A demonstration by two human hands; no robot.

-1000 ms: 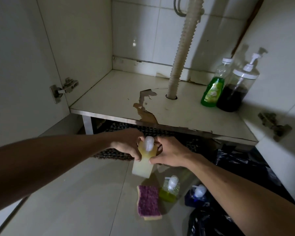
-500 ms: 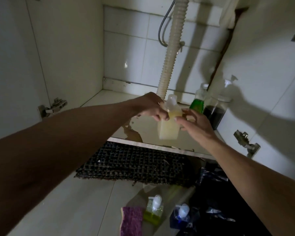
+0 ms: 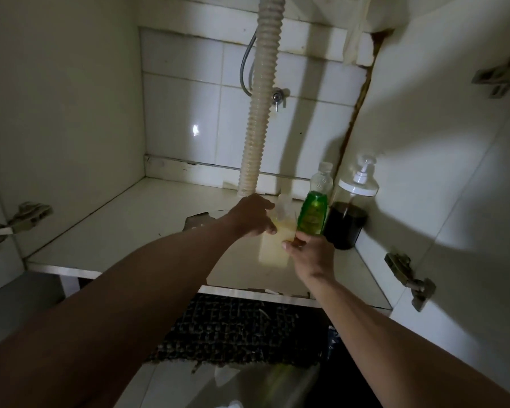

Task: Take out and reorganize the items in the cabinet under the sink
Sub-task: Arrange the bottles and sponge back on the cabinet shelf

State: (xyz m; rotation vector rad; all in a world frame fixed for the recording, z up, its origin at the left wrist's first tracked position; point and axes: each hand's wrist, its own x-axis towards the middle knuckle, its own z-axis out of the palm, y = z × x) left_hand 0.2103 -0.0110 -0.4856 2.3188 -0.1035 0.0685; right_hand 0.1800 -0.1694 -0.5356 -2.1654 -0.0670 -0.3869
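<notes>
The pale yellow pump bottle [image 3: 274, 245] hangs just above the cabinet floor [image 3: 147, 228], left hand [image 3: 252, 216] gripping its shoulder, right hand [image 3: 309, 254] pinching its side. At its two o'clock, the green bottle [image 3: 312, 216] stands so close that a careless set-down could topple it.

The pump bottle [image 3: 275, 247] holds pale yellow liquid under a clear, whitish pump head. Beside it the dish-soap bottle [image 3: 312, 214] is bright green below, clear above. The round dispenser [image 3: 348, 219] has dark brown, nearly black liquid, a clear upper body and a white pump. The ribbed drain hose [image 3: 258, 113] is cream-beige. White square tiles [image 3: 183, 113] line the back wall; the cabinet floor [image 3: 147, 228] is off-white. The floor mat [image 3: 239, 334] is woven, dark with lighter flecks.
</notes>
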